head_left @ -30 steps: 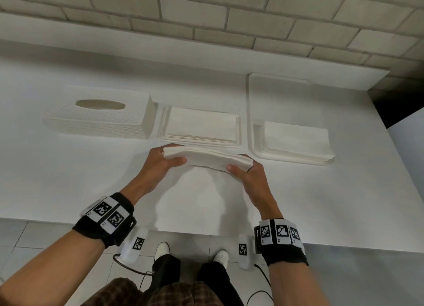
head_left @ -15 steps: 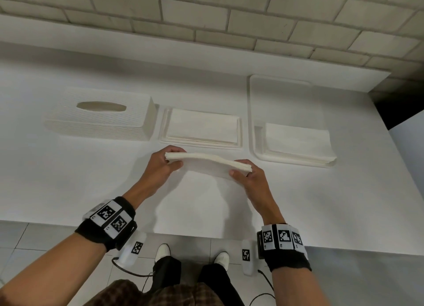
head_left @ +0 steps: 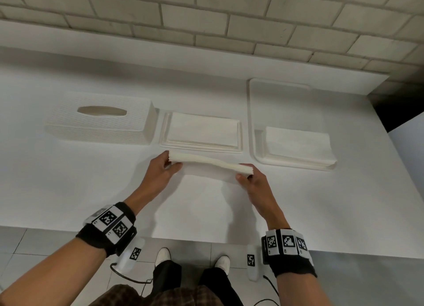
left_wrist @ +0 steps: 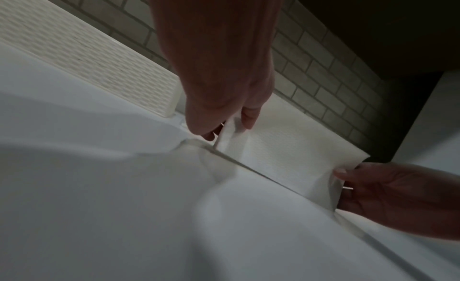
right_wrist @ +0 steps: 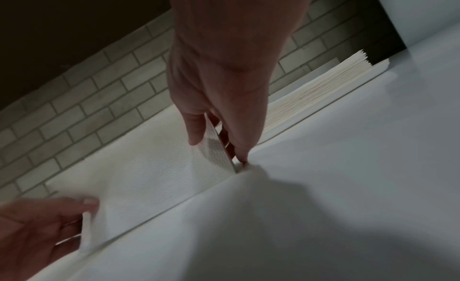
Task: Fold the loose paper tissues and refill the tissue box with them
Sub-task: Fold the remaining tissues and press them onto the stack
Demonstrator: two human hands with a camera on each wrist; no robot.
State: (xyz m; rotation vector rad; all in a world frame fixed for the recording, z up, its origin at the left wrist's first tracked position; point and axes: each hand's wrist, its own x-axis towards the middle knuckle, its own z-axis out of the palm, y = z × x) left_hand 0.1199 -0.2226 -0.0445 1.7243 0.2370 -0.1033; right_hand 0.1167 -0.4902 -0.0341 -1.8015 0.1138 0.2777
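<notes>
Grey brick wall (head_left: 206,19) backs the white surface (head_left: 68,191) where we count, largest first: one tray (head_left: 252,122) at two o'clock bearing one loose stack (head_left: 298,145); one tissue box (head_left: 98,122) at ten o'clock, slot up; one box base (head_left: 241,140) at twelve carrying one folded pile (head_left: 202,129). Over the last second our folded bundle (head_left: 211,168) has edged up toward that pile, so we judge it ready to be laid on it. Our left hand (head_left: 160,175) pinches its left end, our right hand (head_left: 254,181) its right end, holding it just above the surface.
</notes>
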